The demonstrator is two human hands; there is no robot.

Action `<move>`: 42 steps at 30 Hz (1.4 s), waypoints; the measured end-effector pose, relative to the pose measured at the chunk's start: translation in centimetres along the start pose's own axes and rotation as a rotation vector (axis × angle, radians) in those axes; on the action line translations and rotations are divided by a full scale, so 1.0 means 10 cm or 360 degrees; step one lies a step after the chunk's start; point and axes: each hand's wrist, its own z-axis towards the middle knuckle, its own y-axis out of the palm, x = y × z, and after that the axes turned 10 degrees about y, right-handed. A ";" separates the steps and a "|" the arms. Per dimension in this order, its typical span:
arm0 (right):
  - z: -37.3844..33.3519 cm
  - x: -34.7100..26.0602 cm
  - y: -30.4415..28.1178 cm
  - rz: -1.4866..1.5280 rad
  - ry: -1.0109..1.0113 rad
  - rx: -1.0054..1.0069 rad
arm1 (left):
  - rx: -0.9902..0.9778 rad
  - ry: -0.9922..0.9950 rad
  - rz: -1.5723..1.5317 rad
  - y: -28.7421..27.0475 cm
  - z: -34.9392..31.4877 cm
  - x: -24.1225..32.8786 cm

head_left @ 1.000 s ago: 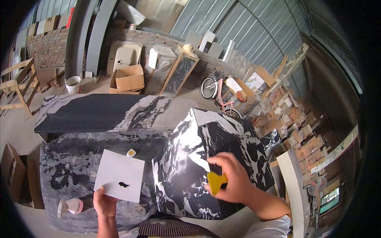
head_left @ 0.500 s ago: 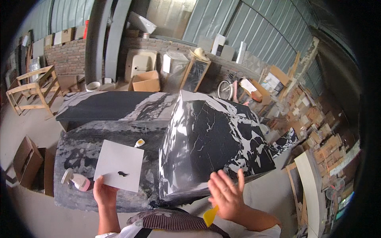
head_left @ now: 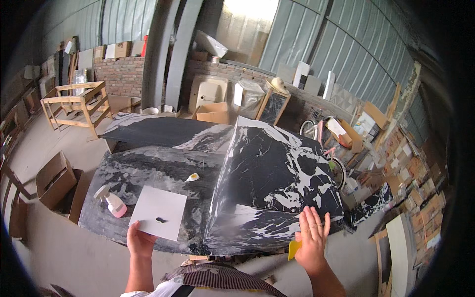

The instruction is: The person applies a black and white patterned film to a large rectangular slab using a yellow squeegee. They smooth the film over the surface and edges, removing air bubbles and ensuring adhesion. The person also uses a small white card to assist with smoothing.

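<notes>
The right hand (head_left: pixel 311 238) has its fingers out straight at the block's near edge, a yellow scraper (head_left: pixel 294 250) held at its thumb side; whether the fingertips touch the block is unclear. The left hand (head_left: pixel 140 241) pinches the near-left corner of a white sheet (head_left: pixel 159 200) bearing a dark blob (head_left: pixel 161 220). Gripped at one corner, the sheet could tip and let the blob slide off; the loosely carried scraper could mark the marbled block (head_left: pixel 269 161) if its edge dragged. Left of the sheet, the spray bottle (head_left: pixel 116 205) could topple if bumped. Beyond, a small white bottle (head_left: pixel 192 177) lies on the surface (head_left: pixel 143 166).
</notes>
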 end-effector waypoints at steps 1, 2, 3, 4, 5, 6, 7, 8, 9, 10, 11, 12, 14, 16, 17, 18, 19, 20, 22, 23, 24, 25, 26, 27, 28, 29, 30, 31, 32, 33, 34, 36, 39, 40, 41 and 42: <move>-0.03 0.04 -0.03 -0.0009 0.0011 0.0007 | -0.0092 -0.0043 0.0019 -0.19 0.00 -0.02; -0.04 0.08 -0.03 -0.0012 0.0018 0.0007 | -0.0063 -0.0031 0.0030 -0.24 -0.06 -0.03; -0.04 0.10 -0.03 0.0015 0.0027 0.0026 | -0.0033 -0.0019 0.0041 -0.27 -0.12 -0.04; -0.04 0.13 -0.01 0.0038 0.0019 0.0065 | 0.0002 -0.0011 0.0048 -0.30 -0.19 -0.05; -0.01 0.13 -0.04 0.0056 -0.0006 0.0100 | 0.0064 0.0016 0.0121 -0.32 -0.26 -0.05; 0.04 0.11 -0.07 0.0076 -0.0030 0.0136 | 0.0083 0.0021 0.0115 -0.36 -0.31 -0.05; 0.10 0.14 -0.08 0.0213 -0.0064 0.0202 | 0.0098 0.0022 0.0112 -0.41 -0.34 -0.05; 0.19 0.16 -0.07 0.0353 -0.0098 0.0267 | 0.0113 0.0023 0.0109 -0.45 -0.39 -0.05; 0.30 0.13 -0.05 0.0348 -0.0128 0.0362 | 0.0125 0.0030 0.0099 -0.47 -0.44 -0.04; 0.36 0.08 -0.07 0.0326 -0.0106 0.0364 | 0.0140 0.0032 0.0081 -0.49 -0.48 -0.04; 0.41 0.07 -0.04 0.0365 -0.0150 0.0367 | 0.0154 0.0035 0.0063 -0.52 -0.53 -0.04; 0.47 0.05 -0.01 0.0406 -0.0193 0.0370 | 0.0158 0.0043 0.0049 -0.59 -0.55 -0.05; 0.56 -0.08 -0.03 0.0558 -0.0233 0.0309 | 0.0176 0.0049 0.0016 -0.77 -0.62 -0.07; 0.66 -0.24 -0.02 0.0693 -0.0249 0.0246 | 0.0184 0.0083 -0.0035 -0.87 -0.72 -0.09; 0.71 -0.31 0.03 0.0752 -0.0245 0.0214 | 0.0185 0.0097 -0.0060 -0.92 -0.77 -0.10; 0.78 -0.37 0.08 0.0810 -0.0241 0.0184 | 0.0203 0.0123 -0.0078 -0.96 -0.83 -0.12; 0.85 -0.44 0.14 0.0791 -0.0274 0.0207 | 0.0221 0.0148 -0.0095 -1.00 -0.89 -0.14; 0.93 -0.55 0.13 0.0736 -0.0314 0.0209 | 0.0239 0.0169 -0.0113 -1.04 -0.95 -0.16; 1.04 -0.80 0.09 0.0705 -0.0151 0.0014 | 0.0307 0.0188 -0.0124 -1.15 -1.06 -0.18; 1.10 -0.91 0.11 0.0724 -0.0147 -0.0038 | 0.0348 0.0207 -0.0121 -1.23 -1.13 -0.18; 1.15 -1.01 0.13 0.0741 -0.0144 -0.0090 | 0.0333 0.0230 -0.0117 -1.31 -1.19 -0.18; 1.19 -1.10 0.07 0.0738 -0.0129 -0.0177 | 0.0308 0.0233 -0.0123 -1.38 -1.24 -0.21; 1.21 -1.14 0.07 0.0742 -0.0126 -0.0181 | 0.0282 0.0237 -0.0128 -1.44 -1.30 -0.24; 1.23 -1.17 0.08 0.0746 -0.0123 -0.0186 | 0.0343 0.0230 -0.0178 -1.49 -1.34 -0.27; 1.25 -1.20 0.09 0.0752 -0.0124 -0.0194 | 0.0371 0.0244 -0.0179 -1.49 -1.38 -0.27; 1.26 -1.21 0.08 0.0759 -0.0096 -0.0235 | 0.0399 0.0257 -0.0179 -1.48 -1.42 -0.27; 1.25 -1.19 0.10 0.0813 -0.0095 -0.0252 | 0.0428 0.0268 -0.0180 -1.48 -1.46 -0.28; 1.25 -1.15 0.14 0.0873 -0.0092 -0.0263 | 0.0409 0.0278 -0.0174 -1.52 -1.46 -0.28; 1.26 -1.10 0.19 0.0932 -0.0088 -0.0275 | 0.0437 0.0300 -0.0188 -1.54 -1.47 -0.30; 1.26 -1.02 0.23 0.0966 -0.0137 -0.0244 | 0.0464 0.0321 -0.0202 -1.55 -1.47 -0.31; 1.25 -0.97 0.21 0.0981 -0.0140 -0.0260 | 0.0490 0.0336 -0.0215 -1.56 -1.48 -0.33; 1.23 -0.89 0.18 0.1034 -0.0148 -0.0289 | 0.0370 0.0350 -0.0285 -1.86 -1.45 -0.40; 1.16 -0.80 0.10 0.0996 -0.0088 -0.0294 | 0.0382 0.0403 -0.0280 -1.99 -1.35 -0.40; 1.14 -0.74 0.08 0.0989 -0.0062 -0.0290 | 0.0361 0.0411 -0.0309 -2.11 -1.29 -0.43; 1.11 -0.67 0.06 0.0957 -0.0059 -0.0307 | 0.0350 0.0423 -0.0332 -2.22 -1.24 -0.43; 1.12 -0.49 0.12 0.1041 -0.0075 -0.0312 | 0.0337 0.0434 -0.0355 -2.33 -1.22 -0.45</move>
